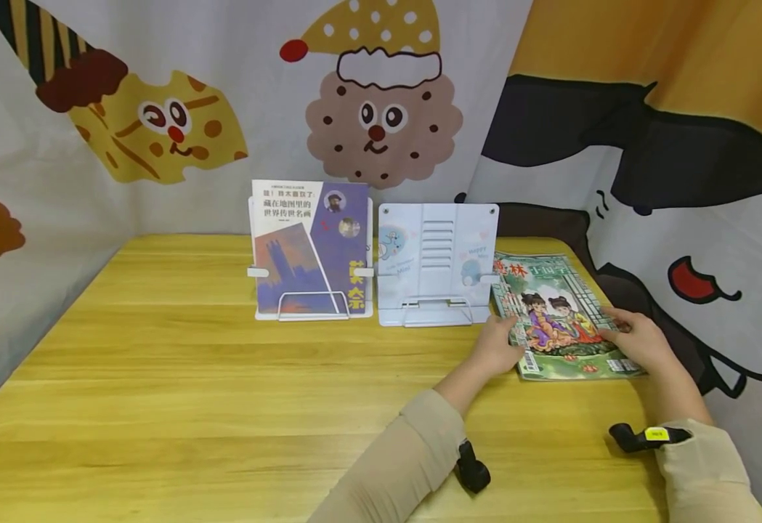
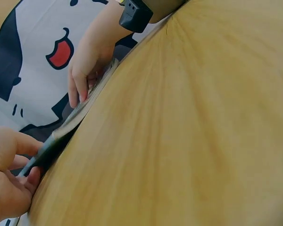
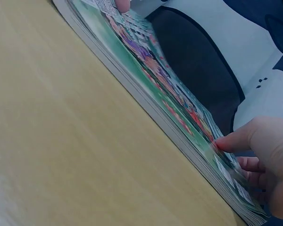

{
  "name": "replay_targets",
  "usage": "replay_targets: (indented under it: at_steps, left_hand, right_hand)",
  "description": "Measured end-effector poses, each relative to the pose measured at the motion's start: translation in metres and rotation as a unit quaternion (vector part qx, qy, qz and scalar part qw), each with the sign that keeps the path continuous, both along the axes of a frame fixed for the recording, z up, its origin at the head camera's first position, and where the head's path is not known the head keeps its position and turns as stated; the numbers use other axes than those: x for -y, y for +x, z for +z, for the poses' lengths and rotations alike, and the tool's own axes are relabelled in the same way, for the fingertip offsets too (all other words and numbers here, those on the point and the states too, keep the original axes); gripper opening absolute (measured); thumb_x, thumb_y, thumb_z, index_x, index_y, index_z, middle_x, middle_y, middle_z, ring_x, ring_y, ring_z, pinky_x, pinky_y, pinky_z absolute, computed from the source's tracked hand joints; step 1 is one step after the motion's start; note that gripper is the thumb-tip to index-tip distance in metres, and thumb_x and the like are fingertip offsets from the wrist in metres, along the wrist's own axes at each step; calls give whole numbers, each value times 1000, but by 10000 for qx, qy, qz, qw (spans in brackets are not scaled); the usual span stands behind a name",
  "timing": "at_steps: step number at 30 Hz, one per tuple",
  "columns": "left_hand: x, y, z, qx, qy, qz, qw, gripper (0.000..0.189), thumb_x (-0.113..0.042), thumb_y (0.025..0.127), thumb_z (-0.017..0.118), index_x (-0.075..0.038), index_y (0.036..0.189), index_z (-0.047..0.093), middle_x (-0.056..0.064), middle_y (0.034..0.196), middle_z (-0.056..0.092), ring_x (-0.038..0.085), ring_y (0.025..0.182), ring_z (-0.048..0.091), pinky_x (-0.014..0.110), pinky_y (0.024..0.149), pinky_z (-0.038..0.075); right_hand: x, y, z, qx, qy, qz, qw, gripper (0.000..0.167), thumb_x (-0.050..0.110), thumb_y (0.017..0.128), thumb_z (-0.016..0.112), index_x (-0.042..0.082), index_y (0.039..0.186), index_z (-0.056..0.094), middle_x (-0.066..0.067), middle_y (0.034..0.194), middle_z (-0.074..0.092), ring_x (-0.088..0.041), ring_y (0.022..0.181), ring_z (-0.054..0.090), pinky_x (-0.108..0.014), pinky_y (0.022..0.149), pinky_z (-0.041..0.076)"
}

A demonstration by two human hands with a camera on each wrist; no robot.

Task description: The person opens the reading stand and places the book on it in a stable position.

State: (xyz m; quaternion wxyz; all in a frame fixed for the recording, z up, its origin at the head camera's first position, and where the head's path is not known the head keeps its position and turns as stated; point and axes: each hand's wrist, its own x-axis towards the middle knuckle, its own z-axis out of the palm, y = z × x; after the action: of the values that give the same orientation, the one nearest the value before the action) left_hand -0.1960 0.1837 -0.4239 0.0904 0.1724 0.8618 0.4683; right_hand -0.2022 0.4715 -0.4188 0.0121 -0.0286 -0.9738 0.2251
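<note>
A green illustrated magazine (image 1: 560,290) lies at the right of the table, two cartoon children on its cover. My left hand (image 1: 497,349) pinches its left edge; in the left wrist view, a dark gap shows under that side. At the opposite edge my right hand (image 1: 642,340) grips it, thumb on the cover and the other fingers curled at the side, as the right wrist view shows. Thick layered page edges face that camera. Left of the magazine stands a pale blue book stand (image 1: 437,261) with slots, a wire ledge and no book on it.
A second white stand (image 1: 370,305) holds an upright purple and white book (image 1: 341,247), kept by side clips and a wire ledge. Both stands are near the back of the wooden table (image 1: 178,392). A cartoon-print curtain (image 1: 224,43) hangs behind and along the sides.
</note>
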Motion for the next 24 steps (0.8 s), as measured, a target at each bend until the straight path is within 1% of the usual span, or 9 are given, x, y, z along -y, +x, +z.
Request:
replay_targets:
  at_steps: [7,12,13,15,16,19,20,22,24]
  left_hand:
    - [2,-1,-4,101,494,-71,9987,70,0,79,70,-11,144,45,8,136,45,21,119,49,25,95,43]
    - [6,-2,-4,250,836,-260,9958,74,3,80,68,-13,147,40,6,149,34,22,126,44,25,95,43]
    - [6,-1,-4,295,904,-319,9950,75,4,80,67,-13,147,39,5,151,32,23,120,49,26,93,44]
    - [8,-1,-3,309,983,-393,9939,77,4,80,67,-16,148,37,2,153,29,22,122,48,26,94,44]
    - [8,-1,-4,333,1044,-447,9930,77,4,81,66,-17,149,36,1,153,27,23,113,54,25,88,47]
    - [10,1,-3,373,1256,-568,9898,81,7,80,65,-23,150,35,-4,154,25,23,111,55,25,73,51]
    - [10,1,-3,317,1267,-587,9897,82,7,80,65,-26,149,35,-4,154,25,21,121,49,23,73,50]
    - [10,2,-3,337,1407,-667,9872,86,10,79,64,-30,149,35,-5,155,24,22,121,49,23,62,51]
    - [10,3,-3,288,1483,-705,9860,88,11,78,64,-33,149,35,-4,155,23,20,123,49,22,59,51]
  right_hand:
    - [1,2,1,29,39,119,9999,61,34,96,57,-10,136,44,-37,115,46,-46,97,45,-60,75,38]
    - [1,3,0,67,-52,115,9999,64,37,96,55,-9,138,41,-38,119,42,-50,103,41,-63,79,35]
    - [1,3,-1,55,-78,121,9999,64,37,97,55,-10,138,40,-38,121,41,-51,105,40,-64,80,35]
    - [2,3,-2,-13,-135,164,9998,63,35,97,56,-10,138,40,-39,125,39,-53,108,39,-65,81,34]
    - [3,3,-3,-46,-140,177,9997,63,34,97,56,-10,138,40,-39,127,38,-52,107,40,-65,80,35]
    - [4,3,-4,-109,-187,225,9995,61,31,97,54,-9,141,37,-38,123,37,-49,95,42,-58,71,38]
    - [4,3,-4,-139,-192,218,9995,62,31,98,54,-8,142,35,-38,123,37,-48,94,42,-57,70,38]
    - [5,3,-4,-157,-279,135,9994,64,33,98,52,-5,145,31,-34,114,37,-43,88,40,-53,66,35]
    - [6,4,-3,-191,-442,8,9988,66,35,99,52,-3,148,28,-31,109,38,-39,88,38,-50,67,33]
